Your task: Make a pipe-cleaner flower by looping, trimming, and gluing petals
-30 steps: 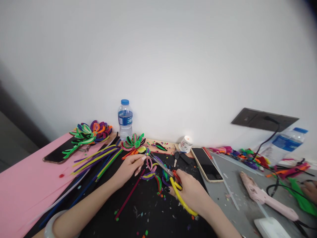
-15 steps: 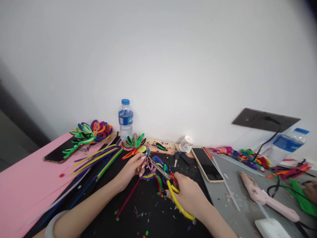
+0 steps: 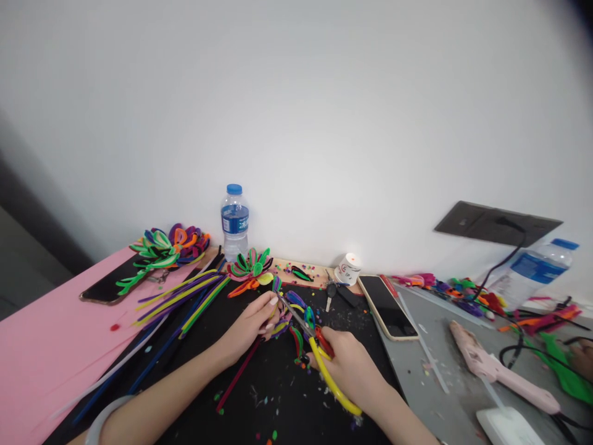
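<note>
My left hand (image 3: 256, 318) is closed in a pinch on a small purple and green pipe cleaner piece (image 3: 277, 283), whose top sticks up above the fingertips. In my right hand (image 3: 347, 358) are scissors (image 3: 330, 378) with yellow and red handles. Their blade tips reach the fingertips of my left hand; whether they touch the piece I cannot tell. Bent pipe cleaner loops in purple, blue and green (image 3: 296, 300) lie behind the blades. A red and green loop (image 3: 297, 343) rests below them, and a dark red pipe cleaner (image 3: 238, 376) extends down from under my left hand.
A pipe cleaner flower (image 3: 251, 266) and a water bottle (image 3: 235, 225) stand behind my left hand. Loose pipe cleaners (image 3: 185, 303) lie left. Keys (image 3: 330, 293), a paper cup (image 3: 348, 269), a phone (image 3: 388, 308) and a pink glue gun (image 3: 503, 374) are rightward. Another person's hand (image 3: 581, 357) shows far right.
My left hand has shifted slightly right and down, nearer the scissors. The scissors and my right hand have moved a little to the left. The other things lie as before.
</note>
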A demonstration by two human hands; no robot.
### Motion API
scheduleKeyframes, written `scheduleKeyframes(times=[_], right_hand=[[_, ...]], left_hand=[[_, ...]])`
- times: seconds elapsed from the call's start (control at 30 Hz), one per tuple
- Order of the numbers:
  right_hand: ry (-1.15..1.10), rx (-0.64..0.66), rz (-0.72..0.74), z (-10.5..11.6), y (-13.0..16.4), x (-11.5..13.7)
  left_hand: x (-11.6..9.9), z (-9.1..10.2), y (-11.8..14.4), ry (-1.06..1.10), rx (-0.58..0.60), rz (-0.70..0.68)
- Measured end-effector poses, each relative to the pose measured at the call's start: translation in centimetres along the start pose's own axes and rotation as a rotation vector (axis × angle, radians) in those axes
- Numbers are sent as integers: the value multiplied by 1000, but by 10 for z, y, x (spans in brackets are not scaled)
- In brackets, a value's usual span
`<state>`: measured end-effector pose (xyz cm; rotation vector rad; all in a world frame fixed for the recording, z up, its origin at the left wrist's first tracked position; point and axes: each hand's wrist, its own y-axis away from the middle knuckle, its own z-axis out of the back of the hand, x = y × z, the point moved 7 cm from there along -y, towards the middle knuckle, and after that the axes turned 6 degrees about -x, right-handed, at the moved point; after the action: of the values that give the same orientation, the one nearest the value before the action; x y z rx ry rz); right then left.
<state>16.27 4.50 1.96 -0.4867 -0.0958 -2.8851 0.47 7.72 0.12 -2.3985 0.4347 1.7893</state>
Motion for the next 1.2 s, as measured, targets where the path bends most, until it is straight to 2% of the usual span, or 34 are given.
scheduleKeyframes(times=[0.43,0.7,1.2], right_hand=[[-30,32,31,0,3,4],[-21,14,38,1,5,7],[-64,32,50,1,6,9]], left_hand=[[2,4,0,71,-54,8],[-1,4,1,135,-95,-34],[0,2,1,189,-89,-19]])
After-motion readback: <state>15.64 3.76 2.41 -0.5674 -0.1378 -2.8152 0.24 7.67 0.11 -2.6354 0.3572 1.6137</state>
